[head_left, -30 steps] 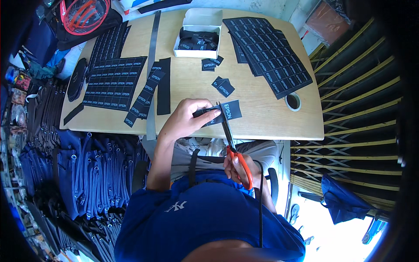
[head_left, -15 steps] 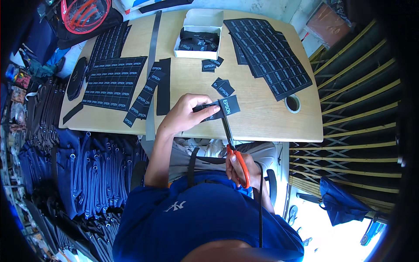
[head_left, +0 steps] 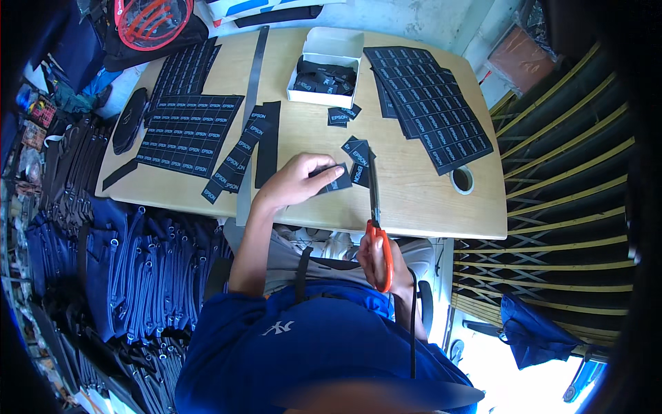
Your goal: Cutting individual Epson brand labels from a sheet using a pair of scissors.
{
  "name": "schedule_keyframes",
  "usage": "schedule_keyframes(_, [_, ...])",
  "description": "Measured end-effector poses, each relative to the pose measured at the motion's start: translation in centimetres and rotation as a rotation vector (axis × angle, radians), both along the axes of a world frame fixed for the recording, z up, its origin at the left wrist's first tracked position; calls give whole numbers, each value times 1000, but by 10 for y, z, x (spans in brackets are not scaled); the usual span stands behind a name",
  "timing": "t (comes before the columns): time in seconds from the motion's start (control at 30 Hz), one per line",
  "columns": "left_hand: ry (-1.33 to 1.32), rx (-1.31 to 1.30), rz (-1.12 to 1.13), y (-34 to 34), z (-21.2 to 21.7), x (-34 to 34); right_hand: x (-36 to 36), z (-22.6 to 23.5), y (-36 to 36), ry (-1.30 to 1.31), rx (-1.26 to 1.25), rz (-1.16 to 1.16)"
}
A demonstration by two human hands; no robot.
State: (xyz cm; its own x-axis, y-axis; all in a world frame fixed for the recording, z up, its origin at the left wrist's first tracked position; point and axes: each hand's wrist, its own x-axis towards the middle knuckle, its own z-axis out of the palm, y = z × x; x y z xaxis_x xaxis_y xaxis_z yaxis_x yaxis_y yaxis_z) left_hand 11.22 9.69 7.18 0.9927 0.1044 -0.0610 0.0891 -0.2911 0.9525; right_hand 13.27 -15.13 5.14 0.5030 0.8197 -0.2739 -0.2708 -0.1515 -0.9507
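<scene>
My left hand (head_left: pixel 293 183) pinches a short black label strip (head_left: pixel 338 181) with pale lettering between thumb and fingers, over the front of the table. In my right hand (head_left: pixel 398 265) are scissors with orange handles (head_left: pixel 387 259). Their dark blades (head_left: pixel 374 190) point away from me and look nearly closed, just right of the strip. A small black label (head_left: pixel 359 176) lies beside the blades, apart from the strip. Just beyond it are more cut labels (head_left: pixel 356 150), partly overlapping. Farther back lies another small group of cut labels (head_left: pixel 339 116).
A white open box (head_left: pixel 319 101) of black labels stands at the back. Uncut label sheets lie left (head_left: pixel 186 131) and right (head_left: pixel 441 117). Label strips (head_left: pixel 238 155) rest by a long metal ruler (head_left: pixel 254 76). A tape roll (head_left: pixel 462 180) sits near the right edge.
A label has come off the strip in my left hand and now lies by the cut labels. The scissors' blades have moved right, away from the strip. The view has shifted slightly.
</scene>
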Motion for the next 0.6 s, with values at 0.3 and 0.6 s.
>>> schedule_keyframes(0.3, [-84,-7,-173,-53,11,-36,-11,-6,9,-75,281,-336])
schedule_keyframes(0.6, [50,-36,-142,-58,18,-48,-10,1,8,-95,259,-513])
